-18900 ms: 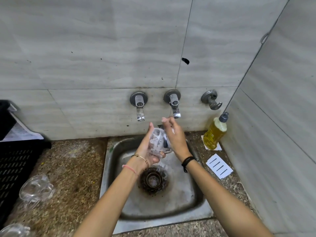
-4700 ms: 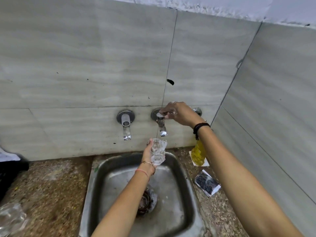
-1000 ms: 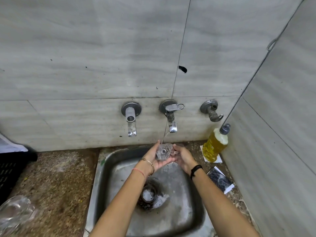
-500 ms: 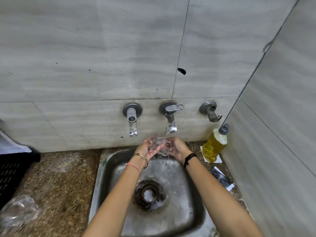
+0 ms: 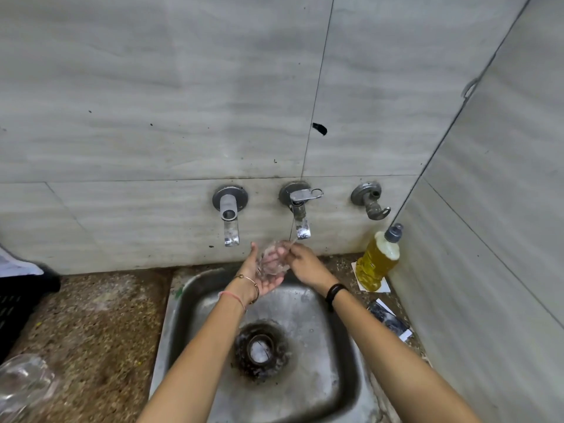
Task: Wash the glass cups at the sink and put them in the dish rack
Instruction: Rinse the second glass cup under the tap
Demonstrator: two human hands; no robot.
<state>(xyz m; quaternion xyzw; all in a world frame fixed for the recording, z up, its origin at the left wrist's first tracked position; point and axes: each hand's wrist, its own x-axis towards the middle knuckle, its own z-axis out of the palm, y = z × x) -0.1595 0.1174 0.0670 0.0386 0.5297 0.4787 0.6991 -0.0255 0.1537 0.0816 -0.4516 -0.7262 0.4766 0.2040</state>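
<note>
Left hand (image 5: 258, 274) holds the glass cup (image 5: 272, 260) from below; right hand (image 5: 305, 265) grips its other side, tap (image 5: 300, 215) just above them, sink (image 5: 323, 346) underneath.

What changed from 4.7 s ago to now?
The right hand left the middle tap's lever and came down onto the glass cup, which the left hand still holds under that spout. Soap bottle and the spare cup on the counter are unmoved.
</note>
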